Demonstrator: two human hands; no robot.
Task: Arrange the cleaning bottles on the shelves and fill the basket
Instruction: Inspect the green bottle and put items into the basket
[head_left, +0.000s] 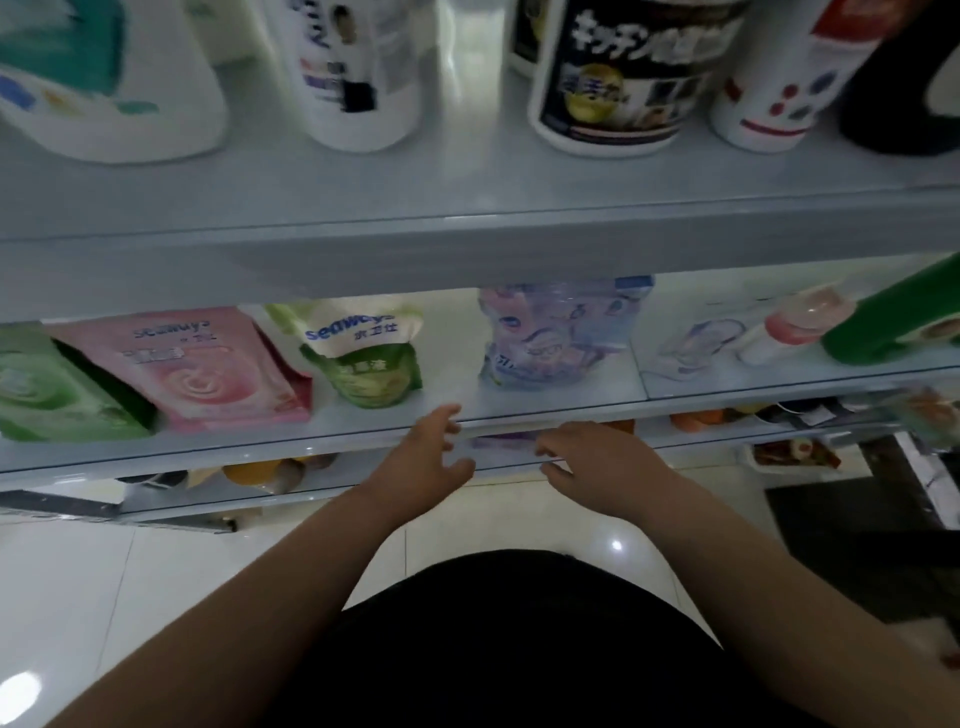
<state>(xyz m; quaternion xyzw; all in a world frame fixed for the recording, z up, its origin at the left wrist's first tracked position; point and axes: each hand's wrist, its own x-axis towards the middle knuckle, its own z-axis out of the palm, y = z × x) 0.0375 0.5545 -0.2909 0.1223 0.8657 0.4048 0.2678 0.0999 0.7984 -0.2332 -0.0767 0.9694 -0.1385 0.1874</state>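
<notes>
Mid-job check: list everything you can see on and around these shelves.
White bottles: at least four, white, upper shelf.
Black bottle: one, black, upper shelf, far right.
Green pouch: one, green, middle shelf, far left.
Pink pouch: one, pink, beside the green pouch.
White-green pouch: one, left of centre.
Blue-purple pouch: one, centre.
Clear pouch: one, pale, lying right of centre.
Pink-capped bottle: one, white, lying beside it.
Green bottle: one, green, lying, far right.
Lower-shelf items: count unclear, some orange, blurred.
Left hand: one, empty, at middle shelf's edge.
Right hand: one, empty, beside it.
</notes>
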